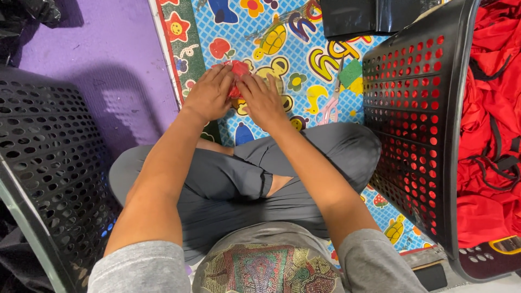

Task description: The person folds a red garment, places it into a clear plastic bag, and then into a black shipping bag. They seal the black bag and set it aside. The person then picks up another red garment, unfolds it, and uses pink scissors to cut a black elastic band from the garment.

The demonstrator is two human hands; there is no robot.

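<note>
No labels, signs or screens in view. Only package-like things: glossy black plastic bag, flat and folded, at the top edge on the patterned floor mat, just left of the black perforated basket; crumpled black plastic sack in the top left corner beside the purple mat. Both plain, nothing printed showing.
</note>
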